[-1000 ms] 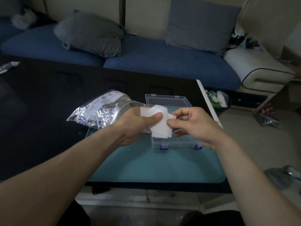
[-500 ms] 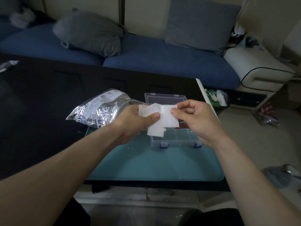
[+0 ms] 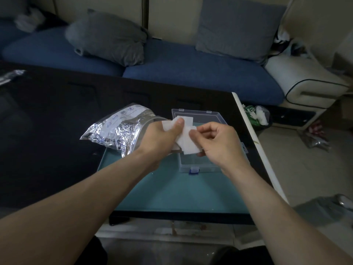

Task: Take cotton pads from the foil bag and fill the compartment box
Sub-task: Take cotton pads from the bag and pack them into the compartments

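A small stack of white square cotton pads (image 3: 186,143) hangs in the air above the clear compartment box (image 3: 198,163). My left hand (image 3: 162,136) grips the stack, thumb on top. My right hand (image 3: 217,142) pinches the right edge of one pad with thumb and forefinger. The box stands open on a teal mat (image 3: 172,188), its lid (image 3: 196,115) lying flat behind it; my hands hide most of its compartments. The crinkled silver foil bag (image 3: 118,129) lies to the left of the box, its mouth toward my left hand.
The mat lies on a black table (image 3: 47,131) whose white right edge (image 3: 254,146) runs near the box. A blue sofa with grey cushions (image 3: 107,37) stands behind. A bin with white scraps (image 3: 257,115) and litter sit on the floor at the right.
My right hand's pinch has dropped from the top pad's edge to lower on the stack's right side. The pads are fanned out differently. My left hand keeps its grip.
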Demonstrator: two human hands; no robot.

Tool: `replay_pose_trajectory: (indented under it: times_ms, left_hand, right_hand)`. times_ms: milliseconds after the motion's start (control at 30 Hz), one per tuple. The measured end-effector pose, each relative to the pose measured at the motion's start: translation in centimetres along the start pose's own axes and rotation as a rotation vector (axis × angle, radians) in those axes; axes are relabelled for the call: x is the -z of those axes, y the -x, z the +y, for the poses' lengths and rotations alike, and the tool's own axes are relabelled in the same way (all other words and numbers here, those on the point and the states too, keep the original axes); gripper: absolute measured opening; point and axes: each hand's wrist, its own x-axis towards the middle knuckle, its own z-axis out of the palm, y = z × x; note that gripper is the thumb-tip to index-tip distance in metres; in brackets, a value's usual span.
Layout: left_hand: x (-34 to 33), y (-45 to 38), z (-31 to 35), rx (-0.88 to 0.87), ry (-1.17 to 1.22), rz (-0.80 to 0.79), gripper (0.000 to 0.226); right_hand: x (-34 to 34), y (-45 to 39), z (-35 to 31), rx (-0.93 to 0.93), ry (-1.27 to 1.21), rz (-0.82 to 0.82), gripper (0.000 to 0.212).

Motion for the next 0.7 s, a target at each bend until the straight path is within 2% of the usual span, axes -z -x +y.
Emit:
replay_pose_trajectory:
  times_ms: [67,167,300,433,700]
  left_hand:
    - [0.1,0.1,0.4,0.073,0.107,-0.08,0.021]
    - [0.4,0.4,0.4,0.037,0.137,-0.211,0.019]
    - [1.1,0.4,0.0,-0.049,0.044,-0.139,0.011]
    - [1.1,0.3,0.3,-0.033,0.097,-0.098,0.008]
    - [0.9,0.1,0.6,-0.025,0.126,-0.086,0.018]
  right_hand:
    - [-0.2,-0.2,0.2,0.035,0.025,0.046,0.01]
    - [-0.3,-0.4,0.3,0.024,0.041,0.093,0.013]
    - [-0.3,-0.1,0.1,-0.095,-0.092,-0.006,0.022]
    - [0.2,-0.2,-0.3,-0.009,-0.025,0.032,0.016]
    - [1.2,-0.2,-0.4,-0.066,-0.14,-0.056,0.021]
